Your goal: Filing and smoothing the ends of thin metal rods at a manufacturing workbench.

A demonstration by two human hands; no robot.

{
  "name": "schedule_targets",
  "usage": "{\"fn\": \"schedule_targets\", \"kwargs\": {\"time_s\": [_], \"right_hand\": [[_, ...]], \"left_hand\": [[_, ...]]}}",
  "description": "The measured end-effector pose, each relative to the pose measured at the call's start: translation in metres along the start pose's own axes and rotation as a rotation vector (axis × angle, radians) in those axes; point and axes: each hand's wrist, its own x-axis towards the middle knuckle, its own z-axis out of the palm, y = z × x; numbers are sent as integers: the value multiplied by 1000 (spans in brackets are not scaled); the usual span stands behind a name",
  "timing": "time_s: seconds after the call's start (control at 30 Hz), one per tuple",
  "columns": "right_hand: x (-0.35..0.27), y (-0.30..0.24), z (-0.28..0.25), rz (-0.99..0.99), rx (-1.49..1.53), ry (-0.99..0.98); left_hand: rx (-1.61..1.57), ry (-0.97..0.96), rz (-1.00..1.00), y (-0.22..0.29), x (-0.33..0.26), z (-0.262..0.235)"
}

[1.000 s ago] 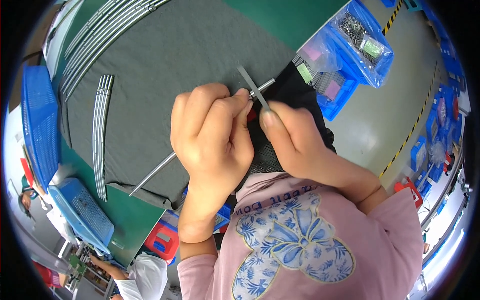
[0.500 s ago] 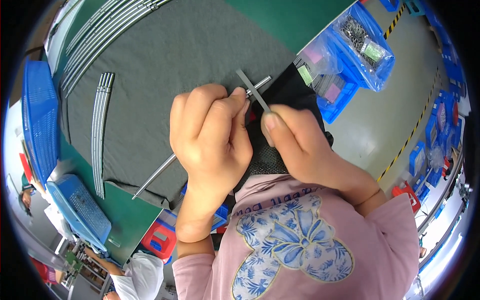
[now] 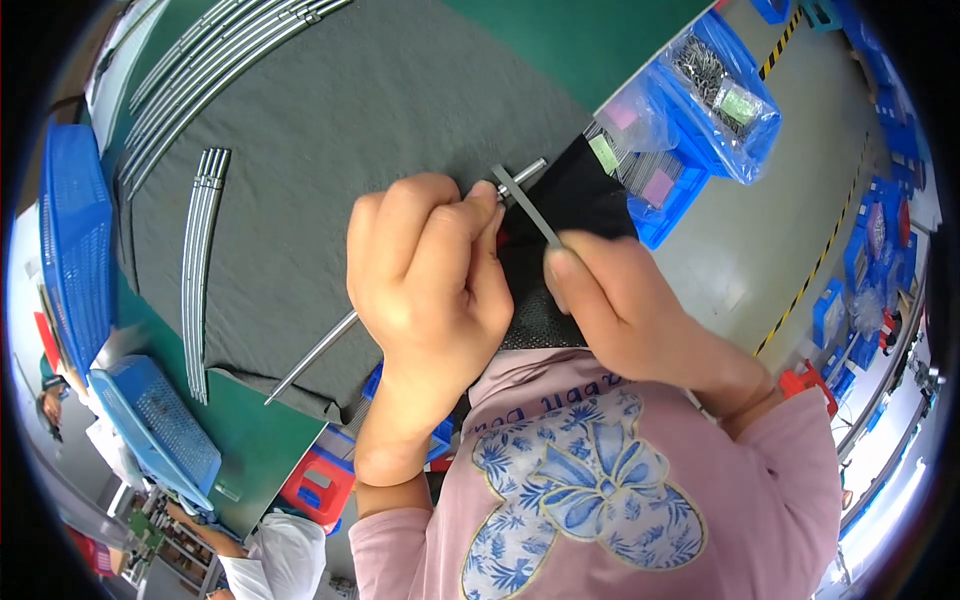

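Note:
My left hand [image 3: 430, 265] is closed round a thin silver metal rod [image 3: 312, 357], whose long end slants down left over the grey cloth. Its short end shows beyond my thumb and forefinger, pointing up right. In my right hand [image 3: 625, 305] is a narrow flat grey file [image 3: 530, 208], pinched between thumb and fingers. The file lies across the rod near that short end, just past my left fingertips. My palms hide the middle of the rod and the file's near end.
Grey cloth [image 3: 300, 200] covers much of the green table [image 3: 590, 45]. A bundle of rods [image 3: 203, 270] and several more rods [image 3: 225, 65] lie left. Blue bins with metal parts [image 3: 715, 95] stand right; blue baskets [image 3: 160, 425] line the left edge. Another person's white sleeve [image 3: 288, 555] shows lower left.
My right hand has drawn the file down and right across the rod, so less of it sticks out beyond. My left hand, still round the rod, has shifted slightly right.

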Motion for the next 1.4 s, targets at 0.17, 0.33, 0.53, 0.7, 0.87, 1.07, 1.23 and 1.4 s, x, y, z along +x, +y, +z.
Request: {"fn": "schedule_targets", "kwargs": {"time_s": [0.17,0.33,0.53,0.7,0.87,1.07,1.23,1.4], "right_hand": [[28,-4,5,-151,60,90],[-8,3,3,-4,33,20],[20,-4,5,-76,97,49],[0,-2,-4,38,51,-15],[12,1,4,-76,63,34],[11,-1,2,-96,46,37],[-3,2,8,-23,26,29],[4,1,3,-121,27,57]], "left_hand": [[18,-24,11,2,4,-3],[-3,-4,21,0,-1,0],[-32,13,22,-2,1,0],[-5,6,16,0,1,1],[-27,-3,-6,0,0,-1],[7,-6,13,2,1,-1],[-28,-11,-12,1,-1,-1],[2,6,17,1,-1,-1]]}}
